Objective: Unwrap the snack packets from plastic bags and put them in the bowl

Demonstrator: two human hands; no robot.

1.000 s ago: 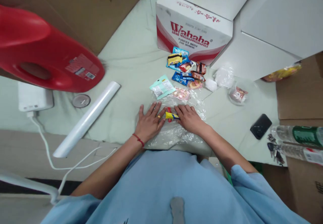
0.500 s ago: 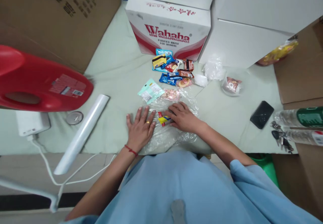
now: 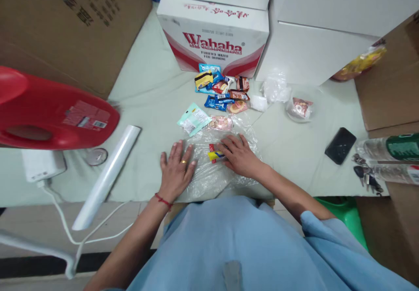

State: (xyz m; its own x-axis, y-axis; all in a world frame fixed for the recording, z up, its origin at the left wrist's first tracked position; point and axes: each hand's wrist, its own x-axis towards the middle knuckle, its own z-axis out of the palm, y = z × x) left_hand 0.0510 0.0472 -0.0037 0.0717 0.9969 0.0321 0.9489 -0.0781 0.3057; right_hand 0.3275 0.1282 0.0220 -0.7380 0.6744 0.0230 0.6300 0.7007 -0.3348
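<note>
A crumpled clear plastic sheet (image 3: 209, 181) lies on the table in front of me. My left hand (image 3: 177, 167) rests palm down at its left edge, fingers spread. On the sheet's right part lies my right hand (image 3: 238, 154), also flat with fingers apart. A small red and yellow packet (image 3: 214, 155) sits on the sheet by the right fingertips, partly covered by them. Just beyond are a mint-green packet (image 3: 194, 119) and a pink packet (image 3: 220, 123). Farther off, several wrapped snacks (image 3: 216, 101) are heaped before the Wahaha box.
The Wahaha box (image 3: 216, 42) stands at the back. A red jug (image 3: 81, 120) and a white roll (image 3: 108, 175) are on the left. To the right are a clear bowl (image 3: 298, 115) holding a snack, a black phone (image 3: 340, 146), keys (image 3: 366, 177) and bottles (image 3: 376, 148).
My left hand has slid a little to the left, away from the red and yellow packet. My right hand stays nearly in place, and the view has shifted slightly.
</note>
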